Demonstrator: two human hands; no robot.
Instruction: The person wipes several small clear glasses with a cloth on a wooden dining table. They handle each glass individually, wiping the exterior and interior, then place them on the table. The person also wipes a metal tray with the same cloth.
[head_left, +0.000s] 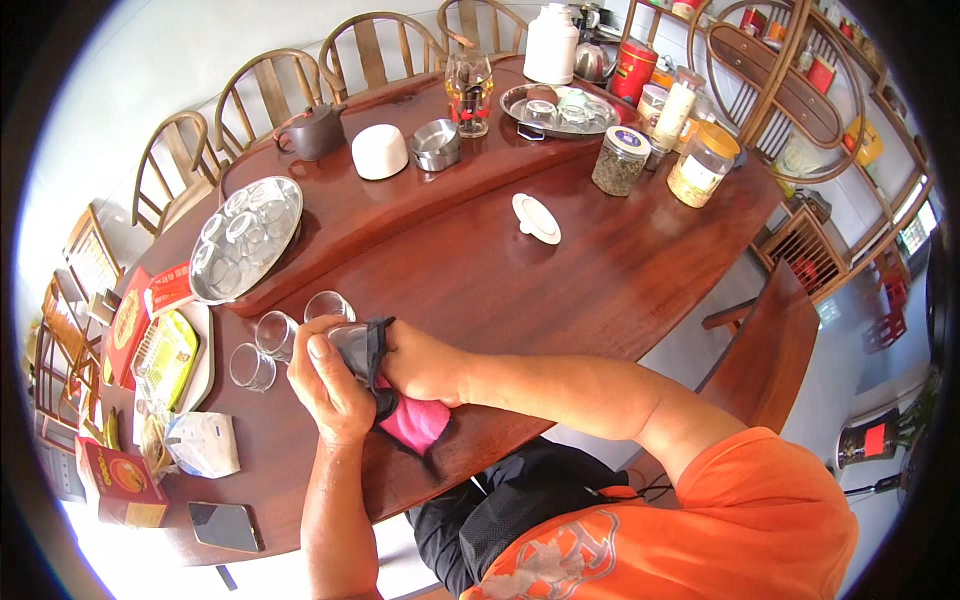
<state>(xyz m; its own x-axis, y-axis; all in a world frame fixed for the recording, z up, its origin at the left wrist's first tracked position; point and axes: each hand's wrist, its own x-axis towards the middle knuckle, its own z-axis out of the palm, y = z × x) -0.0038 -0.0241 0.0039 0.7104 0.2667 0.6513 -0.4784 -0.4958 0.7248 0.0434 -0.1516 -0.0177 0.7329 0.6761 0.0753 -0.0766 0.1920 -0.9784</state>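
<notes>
My left hand (334, 390) is wrapped around a clear glass cup (352, 346), which is tilted with its mouth towards my right hand. My right hand (426, 364) presses a pink cloth with black edging (417, 424) to the cup's mouth. Those fingers are hidden by the cloth and the cup. One corner of the cloth hangs towards the table's near edge. Just beyond my left hand, three more clear glass cups stand on the table: one at the far side (328, 303), one in the middle (275, 336) and one nearest me (253, 367).
Around the brown wooden table (465, 300) are a tray of glasses (289, 217), a teapot (315, 133), a white lid (536, 219), a jar of dried leaves (621, 163) and a second tray (517, 124). A phone (225, 526), tissue pack (202, 444) and red box (120, 484) lie left.
</notes>
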